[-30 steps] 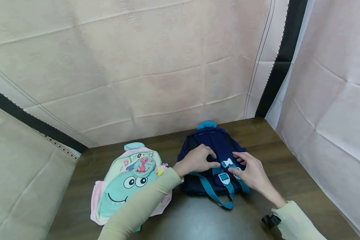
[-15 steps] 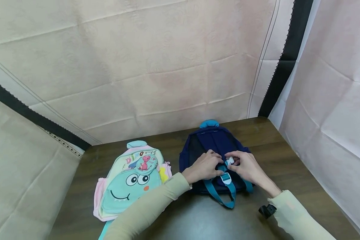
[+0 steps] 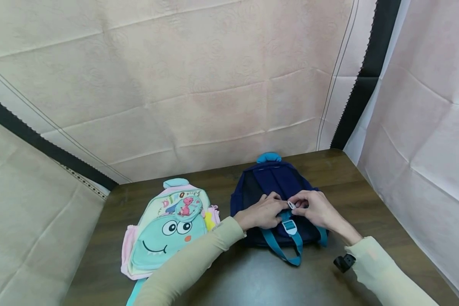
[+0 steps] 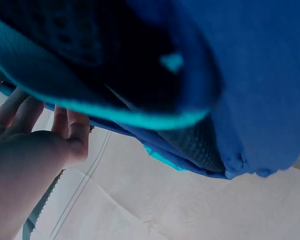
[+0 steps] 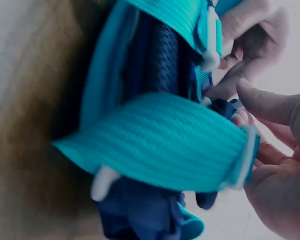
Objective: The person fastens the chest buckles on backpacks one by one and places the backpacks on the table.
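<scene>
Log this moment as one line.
left hand: at white clip, grip unclear; right hand: pinches white clip; blue backpack: on table, beneath hands; pink backpack: left of blue backpack

Room over surface right of navy backpack; left sleeve and dinosaur backpack crowd its left, teal strap loop juts out in front.

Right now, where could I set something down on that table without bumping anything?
Bare table lies between the navy backpack and the right-hand edge, and up front between the left sleeve and right sleeve. Only a slim strip parts the navy backpack from the pastel backpack. It's crowded at the white buckle, where left hand and right hand meet.
</scene>
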Tool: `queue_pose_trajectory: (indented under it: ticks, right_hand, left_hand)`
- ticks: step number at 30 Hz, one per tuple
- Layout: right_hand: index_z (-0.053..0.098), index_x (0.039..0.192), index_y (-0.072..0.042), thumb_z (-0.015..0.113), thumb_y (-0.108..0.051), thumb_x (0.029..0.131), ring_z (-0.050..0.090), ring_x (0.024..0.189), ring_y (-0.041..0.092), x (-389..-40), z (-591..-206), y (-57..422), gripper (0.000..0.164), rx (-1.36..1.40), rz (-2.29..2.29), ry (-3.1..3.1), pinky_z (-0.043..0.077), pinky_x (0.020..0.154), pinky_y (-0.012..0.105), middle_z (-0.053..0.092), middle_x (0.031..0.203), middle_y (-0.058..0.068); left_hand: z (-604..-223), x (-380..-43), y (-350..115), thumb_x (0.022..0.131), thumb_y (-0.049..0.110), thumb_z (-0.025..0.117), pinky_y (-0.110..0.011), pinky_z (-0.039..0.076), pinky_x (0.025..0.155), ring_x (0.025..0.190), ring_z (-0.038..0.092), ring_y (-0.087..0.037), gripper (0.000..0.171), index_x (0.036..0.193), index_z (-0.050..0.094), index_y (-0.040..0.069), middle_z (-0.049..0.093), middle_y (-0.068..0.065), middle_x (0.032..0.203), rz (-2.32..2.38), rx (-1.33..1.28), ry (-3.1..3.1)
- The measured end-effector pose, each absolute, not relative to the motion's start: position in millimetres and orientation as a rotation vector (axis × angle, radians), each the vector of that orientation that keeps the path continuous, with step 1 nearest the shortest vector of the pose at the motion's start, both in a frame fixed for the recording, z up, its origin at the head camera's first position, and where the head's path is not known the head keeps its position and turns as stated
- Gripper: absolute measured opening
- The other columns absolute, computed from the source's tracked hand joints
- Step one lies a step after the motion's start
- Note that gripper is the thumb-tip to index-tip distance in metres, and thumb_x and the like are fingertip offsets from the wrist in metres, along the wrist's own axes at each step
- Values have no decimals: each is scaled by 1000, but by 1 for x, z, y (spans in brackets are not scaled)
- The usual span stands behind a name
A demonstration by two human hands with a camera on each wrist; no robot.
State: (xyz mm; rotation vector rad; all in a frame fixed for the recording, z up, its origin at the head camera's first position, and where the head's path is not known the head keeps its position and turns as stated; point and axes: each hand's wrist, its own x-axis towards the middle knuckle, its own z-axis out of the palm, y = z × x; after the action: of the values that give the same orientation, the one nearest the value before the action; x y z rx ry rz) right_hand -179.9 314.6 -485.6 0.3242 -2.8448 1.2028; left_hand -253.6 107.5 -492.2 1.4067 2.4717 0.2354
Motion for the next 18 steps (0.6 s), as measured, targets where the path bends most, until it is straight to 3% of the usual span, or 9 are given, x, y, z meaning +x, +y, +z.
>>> queue_pose_trajectory:
  ticks: [5,9,14,18]
  right_hand:
    - [80,117,0,80,0,94,67,89,12,-182,-482,319,22,327,1224,-2814,56,77,20,78,106,10]
    - [79,118,1,78,2,96,72,92,15,-181,-484,322,23,335,1249,-2794,58,79,20,78,112,13]
    - [78,119,1,77,4,96,76,95,17,-180,-487,323,23,346,1289,-2766,60,82,20,78,115,15]
    - [79,118,0,78,4,95,76,95,17,-179,-488,323,24,346,1290,-2754,61,82,22,78,115,15]
  left_hand:
    - [-498,-261,114,106,20,68,-36,43,102,128,50,-20,46,151,64,25,68,7,148,169,1406,2475]
    - [-497,-259,123,105,36,70,-31,40,94,115,49,-17,41,145,70,25,69,6,140,109,1387,2527]
    - [-492,-251,131,101,52,75,-31,44,93,110,56,-17,38,128,79,25,76,5,130,107,1360,2610]
    - [-495,-250,133,99,49,80,-29,47,88,102,60,-15,28,114,83,25,79,8,115,108,1380,2658]
